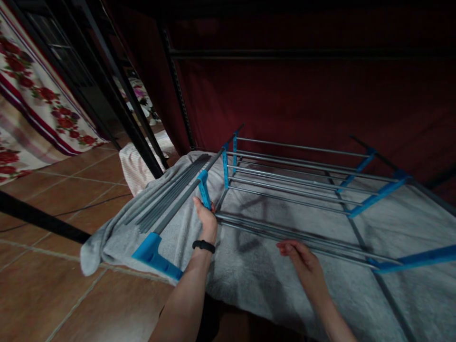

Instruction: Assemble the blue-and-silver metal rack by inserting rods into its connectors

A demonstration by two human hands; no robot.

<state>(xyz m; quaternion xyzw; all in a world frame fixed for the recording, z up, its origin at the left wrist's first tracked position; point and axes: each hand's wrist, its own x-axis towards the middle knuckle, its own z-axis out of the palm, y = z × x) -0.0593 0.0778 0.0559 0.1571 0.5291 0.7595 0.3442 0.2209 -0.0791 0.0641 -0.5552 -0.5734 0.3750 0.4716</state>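
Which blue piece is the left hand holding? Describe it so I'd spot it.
Find the grey towel on the tiled floor, with the metal drying rack on it. The left hand grips the blue connector on the rack's near-left rail, smaller than the blue foot below.

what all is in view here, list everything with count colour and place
drying rack: one, grey rails with blue plastic joints, lying on the towel in the middle
loose rods: a bundle, grey, on the towel left of the rack
blue foot piece: one, at the near end of the rack's left side bar
towel: one, light grey, spread under the rack
floor tiles: brown, at left
floral fabric: white with red flowers, far left
black metal frame: dark bars, upper left
wristband: one, black, on left wrist
left hand: grips a blue joint
right hand: open, fingertips at the nearest rails
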